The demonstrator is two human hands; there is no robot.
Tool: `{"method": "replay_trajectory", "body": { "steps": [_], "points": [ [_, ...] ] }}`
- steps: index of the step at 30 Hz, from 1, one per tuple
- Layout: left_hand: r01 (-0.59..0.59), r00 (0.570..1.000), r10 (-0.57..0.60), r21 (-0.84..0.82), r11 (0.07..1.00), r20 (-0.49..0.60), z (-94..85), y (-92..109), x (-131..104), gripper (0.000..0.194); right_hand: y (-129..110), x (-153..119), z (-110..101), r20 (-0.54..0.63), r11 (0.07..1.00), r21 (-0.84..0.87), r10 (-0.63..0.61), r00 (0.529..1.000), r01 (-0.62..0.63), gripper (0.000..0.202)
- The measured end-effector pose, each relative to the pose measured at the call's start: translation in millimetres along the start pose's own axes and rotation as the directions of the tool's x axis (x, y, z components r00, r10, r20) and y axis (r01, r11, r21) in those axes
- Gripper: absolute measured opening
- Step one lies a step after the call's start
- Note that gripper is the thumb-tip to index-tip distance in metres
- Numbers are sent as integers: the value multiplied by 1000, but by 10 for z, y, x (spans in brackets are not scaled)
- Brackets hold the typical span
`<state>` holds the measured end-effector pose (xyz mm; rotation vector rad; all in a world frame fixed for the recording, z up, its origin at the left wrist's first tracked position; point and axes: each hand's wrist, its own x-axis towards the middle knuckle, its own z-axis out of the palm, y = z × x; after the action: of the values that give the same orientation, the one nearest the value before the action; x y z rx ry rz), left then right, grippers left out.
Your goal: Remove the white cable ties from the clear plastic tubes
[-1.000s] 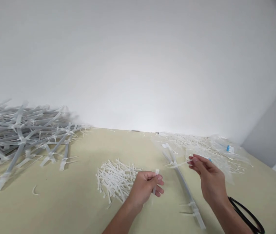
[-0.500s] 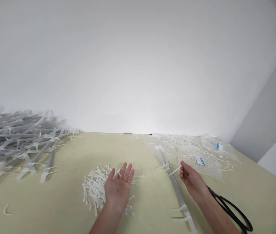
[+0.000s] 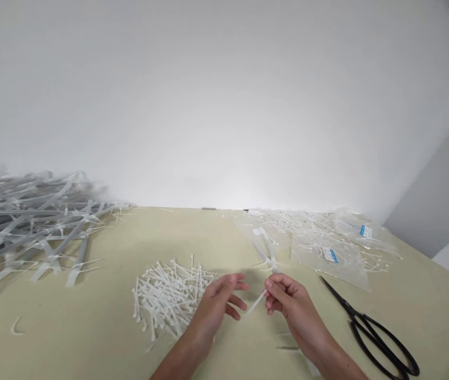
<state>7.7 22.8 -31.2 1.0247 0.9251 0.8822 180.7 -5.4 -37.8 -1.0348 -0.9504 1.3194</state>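
Between thumb and fingers, my right hand (image 3: 293,309) pinches a white cable tie (image 3: 256,302), whose free end points down and left. Facing it, my left hand (image 3: 220,303) is open with fingers apart and nothing in it, close to the tie's free end. Left of that hand lies a heap of white cable ties (image 3: 169,295), partly covered by it. Beneath my right hand runs a grey cable bundle (image 3: 266,249) bound with ties. Its forked far end shows beyond my fingers, and my hand and forearm hide most of its middle.
Black scissors (image 3: 361,322) lie at the right, beside my right forearm. Clear plastic bags (image 3: 329,256) with more ties are spread at the back right. Several tied grey cable bundles (image 3: 38,227) are piled at the left. A curved white scrap (image 3: 16,326) lies at the front left.
My right hand has moved left with the cable tie, now over the grey cable bundle. My left hand has shifted right and turned from palm up to face the tie. More of the scissors shows.
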Motion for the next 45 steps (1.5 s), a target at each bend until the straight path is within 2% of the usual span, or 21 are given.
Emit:
{"method": "replay_trajectory", "body": {
  "steps": [3, 6, 9, 11, 13, 15, 19, 21, 23, 26, 30, 34, 37, 39, 41, 43, 45],
  "points": [
    [-121, 987, 85, 277, 953, 138, 74, -88, -49, 36, 26, -17, 16, 3, 996, -72, -49, 999, 49, 25],
    [-122, 977, 54, 338, 933, 205, 124, -169, -75, 36, 52, -12, 13, -15, 964, -212, -166, 986, 159, 25],
    [-86, 985, 31, 325, 942, 172, 120, -217, -55, 32, 113, 3, -7, -22, 916, -330, -248, 969, 227, 25],
    [-81, 995, 57, 321, 944, 83, 95, -232, -21, 28, 172, 19, -26, -26, 900, -369, -260, 965, 232, 29],
    [-57, 997, 66, 247, 967, -29, 65, -229, 10, 26, 225, 36, -45, -39, 884, -416, -250, 967, 212, 38],
    [-50, 986, 61, 74, 996, -153, 35, -202, 23, 26, 257, 47, -58, -25, 855, -488, -215, 976, 175, 39],
    [-111, 908, -14, -274, 955, -418, -64, -92, -6, 33, 273, 54, -64, 41, 770, -611, -203, 978, 185, 33],
    [-101, 891, -87, -379, 920, -446, -145, -45, -36, 39, 279, 63, -58, 57, 739, -637, -241, 969, 222, 32],
    [-65, 902, -135, -438, 897, -410, -234, -21, -77, 40, 286, 81, -47, 78, 708, -655, -283, 956, 263, 32],
    [-41, 912, -141, -427, 903, -385, -335, -26, -180, 37, 278, 97, -13, 115, 657, -680, -343, 932, 326, 32],
    [-38, 908, -88, -291, 956, -409, -368, -44, -407, 24, 226, 39, 109, 251, 532, -741, -346, 904, 410, 29],
    [-28, 873, 11, -27, 999, -487, -412, -22, -596, 37, 220, 9, 375, 428, 293, -831, -206, 880, 473, 23],
    [-28, 782, 161, 225, 974, -603, -560, -3, -659, 37, 280, 117, 653, 480, 181, -854, -86, 873, 488, 24],
    [-14, 698, 306, 415, 910, -647, -712, -15, -687, 31, 344, 238, 840, 472, 143, -867, -68, 879, 477, 28],
    [36, 626, 434, 579, 814, -648, -886, -47, -713, 30, 420, 361, 1002, 432, 86, -896, -67, 900, 436, 34],
    [120, 575, 510, 683, 721, -640, -1063, -89, -733, 36, 507, 460, 1125, 376, 27, -926, -64, 925, 378, 41],
    [209, 552, 540, 732, 648, -636, -1225, -124, -734, 41, 601, 532, 1208, 336, -14, -942, -34, 941, 335, 42]
  ]
}}
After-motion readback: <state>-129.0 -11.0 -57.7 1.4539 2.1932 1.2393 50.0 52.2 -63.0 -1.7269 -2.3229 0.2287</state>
